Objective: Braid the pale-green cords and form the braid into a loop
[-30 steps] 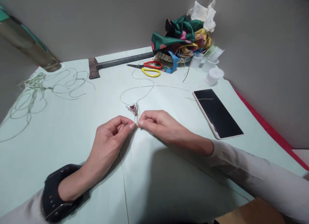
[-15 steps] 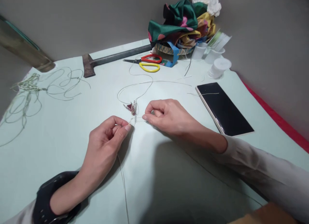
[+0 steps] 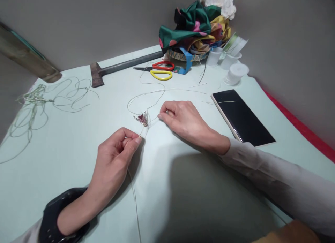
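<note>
A small pendant-like piece (image 3: 142,118), dark red with silver-coloured edges, lies on the pale table (image 3: 104,110) between my hands. Thin cords run from its lower end. Just below and left of it, my left hand (image 3: 117,152) pinches a thin cord (image 3: 142,132) between thumb and forefinger. To the right of the piece, my right hand (image 3: 183,119) pinches another strand (image 3: 154,121), drawn out straight from the piece. Beyond the piece, a loose cord (image 3: 146,93) curves over the table, and a further length hangs below my left hand toward the near edge.
A hammer (image 3: 96,75) and scissors (image 3: 161,70) lie at the back. Bunched colourful fabric (image 3: 193,27) sits in a basket (image 3: 188,55) beside white spools (image 3: 237,74). A phone (image 3: 243,117) lies at right, tangled green cord (image 3: 35,100) at left.
My right hand has moved up and slightly right, pulling its strand into an upward slant from the piece. My left hand has stayed almost in place, still pinching its cord.
</note>
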Tool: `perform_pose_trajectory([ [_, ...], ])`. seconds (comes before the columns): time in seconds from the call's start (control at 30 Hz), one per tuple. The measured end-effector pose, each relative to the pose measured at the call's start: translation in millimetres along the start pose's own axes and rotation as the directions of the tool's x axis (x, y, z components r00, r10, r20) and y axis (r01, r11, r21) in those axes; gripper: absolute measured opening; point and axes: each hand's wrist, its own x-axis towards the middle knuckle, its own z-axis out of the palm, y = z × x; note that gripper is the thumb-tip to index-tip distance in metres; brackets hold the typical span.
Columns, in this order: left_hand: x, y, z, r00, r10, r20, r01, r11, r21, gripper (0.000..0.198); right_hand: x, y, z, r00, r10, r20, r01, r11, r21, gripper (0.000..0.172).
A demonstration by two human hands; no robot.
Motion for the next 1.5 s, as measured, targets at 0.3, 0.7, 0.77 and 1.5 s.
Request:
perform_pose_trajectory([
  [0.3,2.8,0.9,-1.1,1.0,0.028,0.005,-0.028,0.998,0.053,0.025,2.0,3.6,5.2,1.0,-0.018,-0.01,0.018,0.998,-0.068,0.021],
  [0.7,1.1,-3.0,0.5,0.996,0.09,-0.012,-0.089,0.994,0.063,0.026,-46.3,-25.1,-5.5,0.966,-0.079,0.246,-0.002,0.949,0.315,0.028],
  [0.77,1.8,-4.2,0.6,0.994,0.106,-0.006,-0.105,0.992,0.063,0.027,-48.5,-30.4,-4.5,0.957,-0.11,0.269,0.008,0.935,0.355,0.032],
  [1.5,5.4,-1.7,2.8,0.997,0.072,0.01,-0.072,0.997,-0.01,0.03,-29.2,-34.9,8.5,0.879,-0.22,0.424,0.33,0.921,-0.205,0.028],
])
